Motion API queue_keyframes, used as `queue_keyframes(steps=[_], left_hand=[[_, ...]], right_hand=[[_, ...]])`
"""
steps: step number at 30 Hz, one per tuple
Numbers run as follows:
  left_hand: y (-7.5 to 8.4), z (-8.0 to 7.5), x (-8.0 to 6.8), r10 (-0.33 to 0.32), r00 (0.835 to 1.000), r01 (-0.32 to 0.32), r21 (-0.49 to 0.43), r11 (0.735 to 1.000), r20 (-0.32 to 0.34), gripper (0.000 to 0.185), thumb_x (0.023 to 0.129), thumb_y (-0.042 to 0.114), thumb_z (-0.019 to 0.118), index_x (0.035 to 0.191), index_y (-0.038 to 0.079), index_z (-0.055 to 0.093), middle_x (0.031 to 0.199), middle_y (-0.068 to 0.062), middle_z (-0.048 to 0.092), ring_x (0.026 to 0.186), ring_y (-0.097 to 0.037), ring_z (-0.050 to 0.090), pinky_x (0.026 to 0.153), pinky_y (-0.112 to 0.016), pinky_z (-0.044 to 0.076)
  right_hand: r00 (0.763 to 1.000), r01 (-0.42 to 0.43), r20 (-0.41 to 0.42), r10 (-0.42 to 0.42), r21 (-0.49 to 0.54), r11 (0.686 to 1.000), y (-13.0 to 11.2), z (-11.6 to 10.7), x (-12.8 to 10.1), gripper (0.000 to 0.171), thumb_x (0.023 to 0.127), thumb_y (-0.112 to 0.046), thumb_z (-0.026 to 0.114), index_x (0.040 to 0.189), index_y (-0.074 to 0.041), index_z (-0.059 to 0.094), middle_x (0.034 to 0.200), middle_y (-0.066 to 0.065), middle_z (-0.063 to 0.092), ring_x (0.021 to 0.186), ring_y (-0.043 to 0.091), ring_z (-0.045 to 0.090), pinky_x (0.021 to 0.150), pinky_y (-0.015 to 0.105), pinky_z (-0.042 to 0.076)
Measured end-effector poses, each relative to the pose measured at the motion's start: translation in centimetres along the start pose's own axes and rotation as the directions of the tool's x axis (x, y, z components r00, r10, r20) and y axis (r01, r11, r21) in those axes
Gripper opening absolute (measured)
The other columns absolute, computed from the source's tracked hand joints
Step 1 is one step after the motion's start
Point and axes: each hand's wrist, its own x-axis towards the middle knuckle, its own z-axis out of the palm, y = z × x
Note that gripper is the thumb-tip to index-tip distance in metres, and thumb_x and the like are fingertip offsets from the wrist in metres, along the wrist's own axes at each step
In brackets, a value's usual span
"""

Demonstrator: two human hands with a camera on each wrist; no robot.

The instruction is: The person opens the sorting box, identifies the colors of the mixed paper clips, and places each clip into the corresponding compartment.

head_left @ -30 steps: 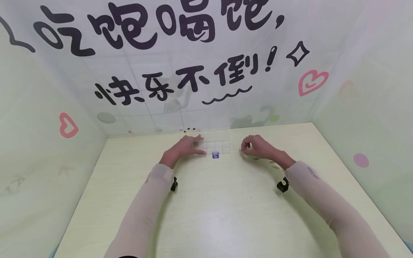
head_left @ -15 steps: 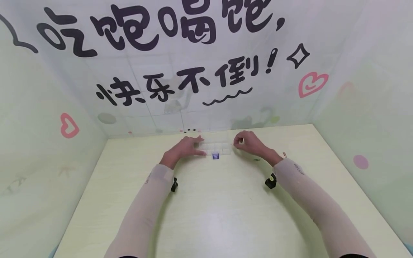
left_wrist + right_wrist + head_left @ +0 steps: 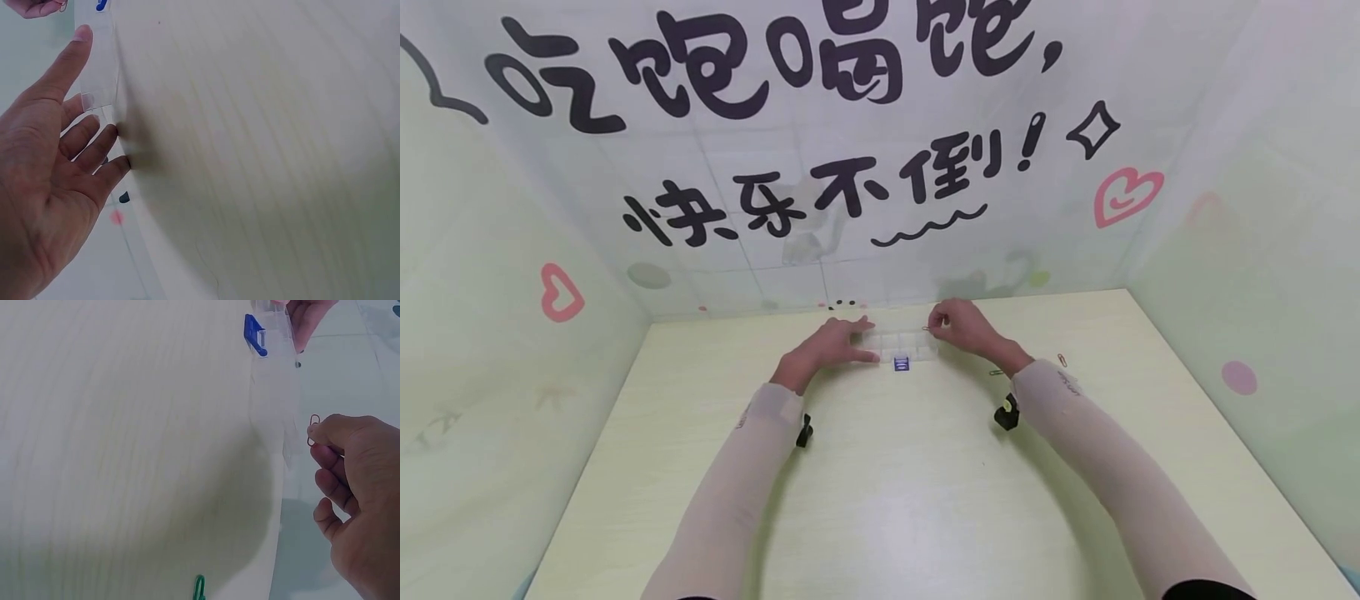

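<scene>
A clear plastic compartment box (image 3: 895, 342) with a blue latch (image 3: 901, 364) lies near the back edge of the table. My left hand (image 3: 833, 343) holds its left end, thumb along the front side and index finger at the back. In the left wrist view, the thumb (image 3: 72, 59) and index finger touch the clear plastic. My right hand (image 3: 962, 327) is above the box's right end. A small red paper clip (image 3: 314, 430) is pinched between its thumb and index finger, as the right wrist view shows; the other fingers are loosely curled.
On the table right of the box lie a green paper clip (image 3: 996, 372) and a red paper clip (image 3: 1062, 360). A printed backdrop (image 3: 880, 267) rises directly behind the table's back edge. Side panels (image 3: 1247, 292) stand left and right.
My right hand has moved left and slightly back with the paper clip, from beside the box to over its right end. The left hand stays at the box.
</scene>
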Motion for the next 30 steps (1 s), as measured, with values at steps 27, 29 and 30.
queue_keyframes(steps=[27, 29, 30], left_hand=[[-0.3, 0.3, 0.2, -0.010, 1.000, 0.010, 0.012, 1.000, 0.006, 0.084, 0.092, 0.046, 0.082, 0.158, 0.006, 0.049, 0.166, -0.017, 0.037, 0.156, -0.037, 0.032, 0.128, -0.048, 0.030], [-0.3, 0.2, 0.2, -0.003, 1.000, 0.003, 0.008, 1.000, -0.002, 0.084, 0.092, 0.045, 0.082, 0.157, 0.005, 0.049, 0.165, -0.017, 0.038, 0.156, -0.038, 0.033, 0.128, -0.048, 0.030], [-0.3, 0.1, 0.2, -0.001, 1.000, 0.001, 0.006, 1.000, -0.005, 0.083, 0.092, 0.045, 0.083, 0.157, 0.005, 0.049, 0.165, -0.018, 0.038, 0.155, -0.038, 0.034, 0.128, -0.048, 0.031]], right_hand=[[0.997, 0.076, 0.028, -0.077, 0.031, 0.997, 1.5, -2.0, -2.2, 0.012, 0.094, 0.000, 0.074, 0.104, 0.006, 0.077, 0.100, 0.015, 0.078, 0.092, 0.029, 0.069, 0.086, 0.047, 0.058], [0.996, 0.084, 0.035, -0.085, 0.024, 0.996, 1.9, -2.5, -2.7, 0.013, 0.094, 0.000, 0.074, 0.104, 0.006, 0.077, 0.101, 0.016, 0.077, 0.093, 0.031, 0.069, 0.087, 0.050, 0.058], [0.995, 0.091, 0.037, -0.091, 0.018, 0.996, 2.1, -2.8, -3.0, 0.013, 0.094, 0.000, 0.073, 0.105, 0.006, 0.077, 0.101, 0.016, 0.077, 0.094, 0.031, 0.069, 0.087, 0.051, 0.058]])
